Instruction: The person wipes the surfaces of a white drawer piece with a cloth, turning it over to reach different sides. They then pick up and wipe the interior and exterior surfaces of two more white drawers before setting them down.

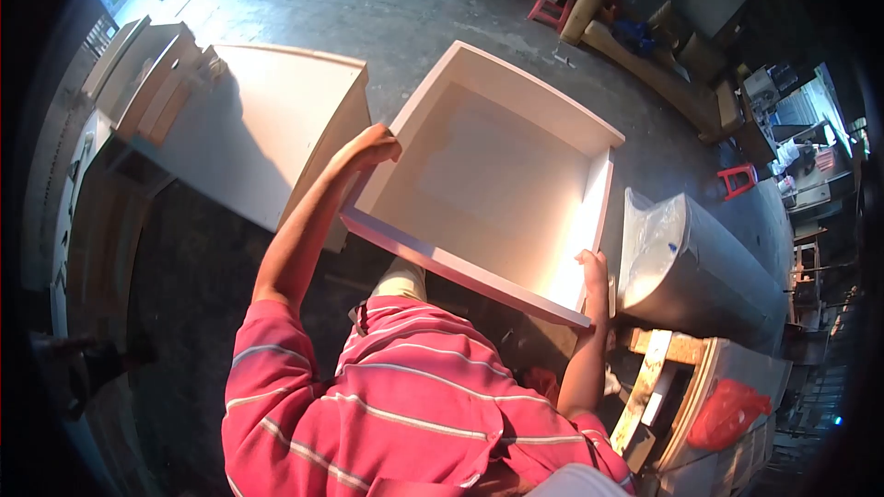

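Note:
A pale, open wooden drawer [493, 175] is held up in front of my body, tilted, with its inside facing up. My left hand [376, 143] grips its left side wall, fingers bent over the rim. On the right side wall, near the front corner, my right hand [592, 269] is closed round the edge. To the left of the drawer lies a large pale wooden cabinet or panel [285, 120], partly in shadow.
A plastic-wrapped roll [686, 258] lies to the right. Nearer, a wooden frame [654, 377] stands beside a red bag [727, 414]. Red stools [551, 5] [737, 181] and a long brown sofa [645, 64] are farther off. More wooden cabinet parts [152, 83] are at left.

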{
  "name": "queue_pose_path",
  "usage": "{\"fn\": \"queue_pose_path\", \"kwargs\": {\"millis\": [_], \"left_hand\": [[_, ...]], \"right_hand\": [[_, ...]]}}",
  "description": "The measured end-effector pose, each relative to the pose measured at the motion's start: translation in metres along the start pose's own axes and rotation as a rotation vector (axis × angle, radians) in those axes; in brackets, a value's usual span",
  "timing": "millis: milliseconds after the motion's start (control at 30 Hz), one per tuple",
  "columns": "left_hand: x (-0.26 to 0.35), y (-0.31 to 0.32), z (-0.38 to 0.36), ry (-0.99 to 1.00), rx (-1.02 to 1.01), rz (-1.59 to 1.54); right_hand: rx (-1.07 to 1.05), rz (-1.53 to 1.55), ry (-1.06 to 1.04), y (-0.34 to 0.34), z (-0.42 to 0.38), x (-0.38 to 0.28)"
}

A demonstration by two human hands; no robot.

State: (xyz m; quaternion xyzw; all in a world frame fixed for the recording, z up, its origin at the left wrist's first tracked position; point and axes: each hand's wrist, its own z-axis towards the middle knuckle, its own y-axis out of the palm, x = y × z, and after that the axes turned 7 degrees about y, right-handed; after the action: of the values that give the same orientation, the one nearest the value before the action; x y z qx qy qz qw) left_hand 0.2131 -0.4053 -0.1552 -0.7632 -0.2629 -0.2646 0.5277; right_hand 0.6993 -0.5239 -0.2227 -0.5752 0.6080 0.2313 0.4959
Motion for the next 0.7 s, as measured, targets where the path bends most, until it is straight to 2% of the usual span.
{"fn": "queue_pose_path", "kwargs": {"millis": [67, 167, 233, 267, 333, 400, 433, 533, 700], "left_hand": [[-0.007, -0.029, 0.057, 0.025, 0.045, 0.034], [-0.007, -0.065, 0.144, 0.099, 0.177, -0.015], [-0.003, -0.091, 0.207, 0.082, 0.117, -0.033], [0.006, -0.103, 0.221, 0.071, 0.044, -0.025], [0.024, -0.127, 0.246, 0.045, 0.062, -0.045], [0.034, -0.146, 0.274, 0.052, 0.18, -0.02], [0.046, -0.16, 0.289, -0.008, 0.131, 0.012], [0.036, -0.178, 0.345, -0.055, 0.173, -0.041], [0.022, -0.204, 0.424, -0.179, 0.346, -0.079]], "right_hand": [[-0.042, 0.041, 0.016, 0.03, 0.053, -0.035], [-0.012, -0.057, -0.09, 0.07, 0.143, -0.081], [-0.005, -0.043, -0.074, 0.082, 0.178, -0.122], [0.007, -0.003, -0.045, 0.09, 0.188, -0.139], [0.032, -0.034, 0.002, 0.096, 0.235, -0.162], [0.003, -0.026, 0.035, 0.106, 0.271, -0.195], [-0.048, 0.0, 0.018, 0.115, 0.296, -0.21], [-0.078, -0.037, -0.064, 0.144, 0.37, -0.25], [-0.256, -0.101, -0.193, 0.211, 0.532, -0.304]]}}
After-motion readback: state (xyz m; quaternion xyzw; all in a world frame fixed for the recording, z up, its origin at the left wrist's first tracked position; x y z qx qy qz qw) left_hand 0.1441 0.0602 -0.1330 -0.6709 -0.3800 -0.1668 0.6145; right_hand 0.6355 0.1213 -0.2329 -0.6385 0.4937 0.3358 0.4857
